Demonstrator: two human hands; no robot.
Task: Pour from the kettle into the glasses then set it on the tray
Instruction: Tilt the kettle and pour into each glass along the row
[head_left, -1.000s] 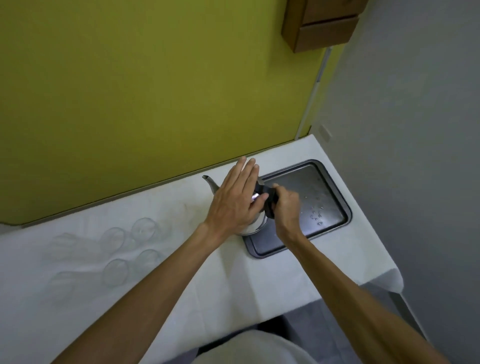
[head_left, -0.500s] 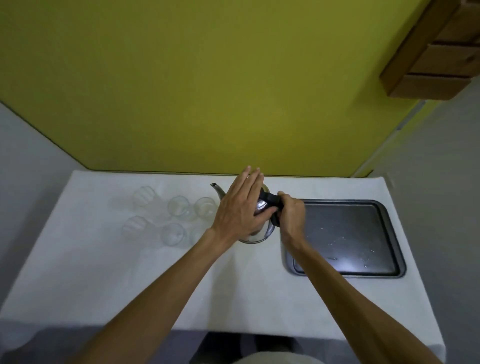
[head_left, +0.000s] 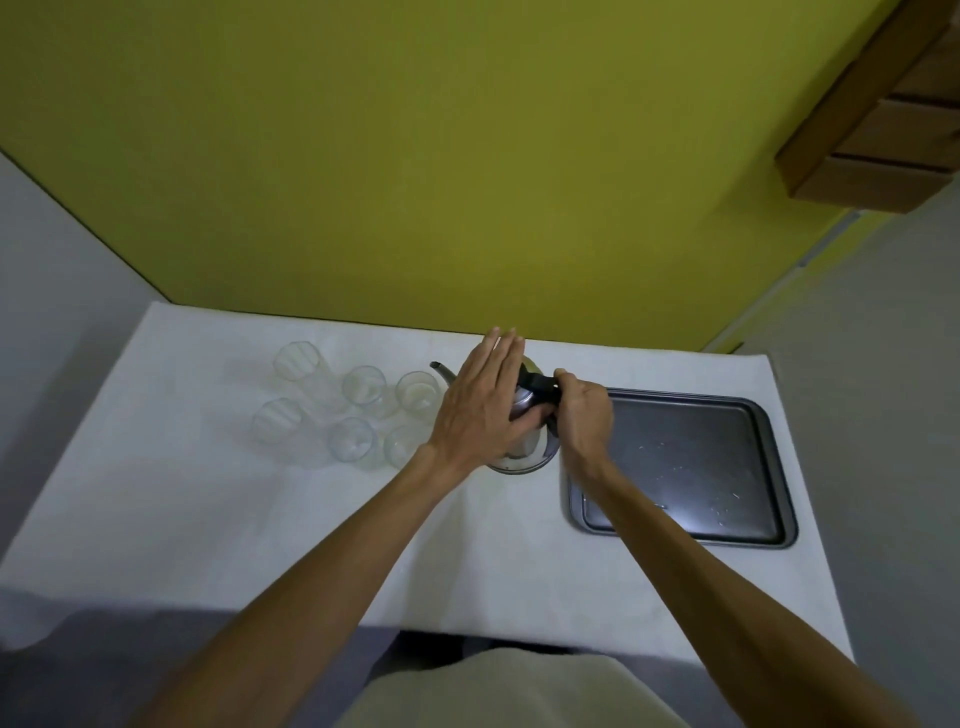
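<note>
A steel kettle (head_left: 525, 451) with a black handle stands on the white tablecloth, just left of the dark tray (head_left: 685, 457). Its thin spout (head_left: 440, 369) points left toward several clear glasses (head_left: 363, 385) grouped in two rows. My right hand (head_left: 584, 415) is closed around the black handle. My left hand (head_left: 480, 410) lies flat over the kettle's lid and body, fingers straight and together, hiding most of it. The glasses look empty, though I cannot be sure.
The table (head_left: 260, 545) is covered with a white cloth and stands against a yellow-green wall (head_left: 415, 156). A wooden shelf unit (head_left: 893, 119) hangs at the upper right. The tray's surface shows a few small droplets or marks.
The view has swung left and levelled, bringing the glasses and whole table into sight. The kettle has shifted off the tray's left edge onto the cloth. Both hands stay on it.
</note>
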